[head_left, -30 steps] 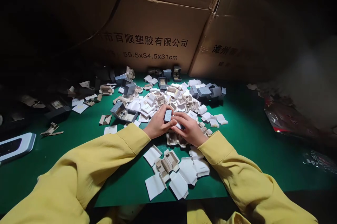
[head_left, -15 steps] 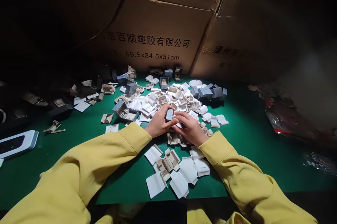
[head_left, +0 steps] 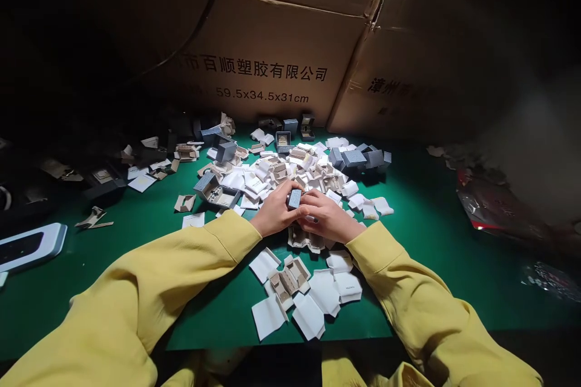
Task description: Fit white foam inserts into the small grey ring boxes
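A small blue-grey box (head_left: 294, 198), much like a jewelry box, is held over the front of a paper pile. My left hand (head_left: 273, 212) is closed around its left side, thumb across the front. From the right, my right hand (head_left: 327, 216) grips the same box with bent fingers, partly hiding it. Loose white and tan folded card inserts (head_left: 272, 172) lie heaped just beyond my hands. Nearer to me are several unfolded white card pieces (head_left: 324, 291) and a tan card insert (head_left: 290, 281).
An open blue-grey box (head_left: 218, 196) sits left of the pile, with more boxes (head_left: 354, 160) at its right. Large cartons (head_left: 272, 42) wall off the back of the green table (head_left: 181, 290). A white device (head_left: 34, 248) lies far left, plastic bags (head_left: 494, 208) far right.
The box has shifted slightly right and tilted a little in my hands. My right hand has turned, its wrist moving slightly right, and its fingers have closed further over the box.
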`<state>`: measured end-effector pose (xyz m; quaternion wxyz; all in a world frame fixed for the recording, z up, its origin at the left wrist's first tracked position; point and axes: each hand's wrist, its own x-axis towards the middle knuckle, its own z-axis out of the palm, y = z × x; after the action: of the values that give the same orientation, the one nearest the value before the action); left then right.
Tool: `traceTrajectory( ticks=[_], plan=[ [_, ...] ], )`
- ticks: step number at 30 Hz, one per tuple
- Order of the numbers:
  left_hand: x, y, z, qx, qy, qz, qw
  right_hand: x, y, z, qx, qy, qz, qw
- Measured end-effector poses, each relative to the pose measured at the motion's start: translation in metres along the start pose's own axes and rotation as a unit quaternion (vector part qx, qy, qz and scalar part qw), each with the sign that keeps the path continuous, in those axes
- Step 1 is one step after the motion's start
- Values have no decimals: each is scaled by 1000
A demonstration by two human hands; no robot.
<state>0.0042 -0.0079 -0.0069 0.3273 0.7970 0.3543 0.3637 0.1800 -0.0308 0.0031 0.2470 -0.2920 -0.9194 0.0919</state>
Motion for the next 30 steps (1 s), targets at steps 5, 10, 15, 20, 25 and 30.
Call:
traceTrajectory(
  ticks=[5, 10, 15, 20, 25, 30],
  plan=[
    [0, -2, 1, 2, -5, 1, 1000, 1, 4, -1, 1, -35, -4, 999],
    [1, -2, 1, 4, -6, -3, 1000, 1, 6, 1, 13, -35, 4, 999],
    [2, -1, 0, -8, -5, -3, 1000, 0, 3, 3, 7, -7, 6, 1000],
    [3, 0, -2, -28, -9, -7, 1000, -1, -2, 5, -14, 12, 9, 1000],
    [3, -1, -3, -33, -12, 6, 999, -1, -1, 9, -32, 12, 5, 999],
    [3, 0, -3, -34, -14, -1, 999, -1, 4, 14, -21, 20, 5, 1000]
  ],
)
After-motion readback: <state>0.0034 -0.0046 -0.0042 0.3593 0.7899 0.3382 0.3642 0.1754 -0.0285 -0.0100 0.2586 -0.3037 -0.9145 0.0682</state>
